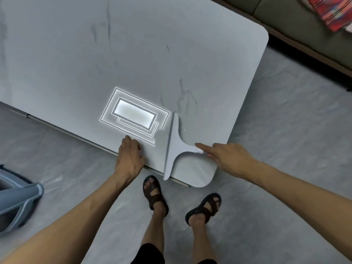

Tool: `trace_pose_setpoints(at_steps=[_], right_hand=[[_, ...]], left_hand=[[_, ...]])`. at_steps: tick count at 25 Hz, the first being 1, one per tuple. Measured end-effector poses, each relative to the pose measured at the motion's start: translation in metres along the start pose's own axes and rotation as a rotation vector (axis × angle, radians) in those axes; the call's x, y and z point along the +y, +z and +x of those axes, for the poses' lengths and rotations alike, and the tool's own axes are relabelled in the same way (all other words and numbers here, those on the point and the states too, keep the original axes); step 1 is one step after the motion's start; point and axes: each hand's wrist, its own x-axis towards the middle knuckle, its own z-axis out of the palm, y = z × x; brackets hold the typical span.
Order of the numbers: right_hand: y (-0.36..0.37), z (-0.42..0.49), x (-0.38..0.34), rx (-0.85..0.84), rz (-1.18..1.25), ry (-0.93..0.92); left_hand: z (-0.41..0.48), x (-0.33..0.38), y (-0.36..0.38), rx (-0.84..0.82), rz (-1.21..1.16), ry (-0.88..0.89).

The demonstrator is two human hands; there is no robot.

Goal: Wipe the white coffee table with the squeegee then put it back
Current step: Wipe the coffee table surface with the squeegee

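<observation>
Sandals, brown and strapped, are standing on the marbled floor just beside the table's near corner. Beyond them, the left hand is pressing on the near edge of the white coffee table, its fingers curled loosely together and holding nothing. The right hand is gripping the handle of the white squeegee, index finger lying straight along it toward the blade, the other fingers wrapped under. The blade is lying on the tabletop between both hands, overhanging the near edge. A ceiling-light reflection is glaring just left of the blade.
</observation>
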Motion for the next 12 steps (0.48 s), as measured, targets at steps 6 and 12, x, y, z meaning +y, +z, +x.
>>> trace_pose_setpoints(at_steps=[6,12], right_hand=[[-0.013,-0.063,0.059,0.002,-0.072,0.135],[-0.001,-0.022,-0.005,0.042,-0.106,-0.197]], left_hand=[[-0.010,0.040,0.014,-0.025,-0.115,0.062],[-0.018,0.030,0.017,0.050,-0.207,-0.126]])
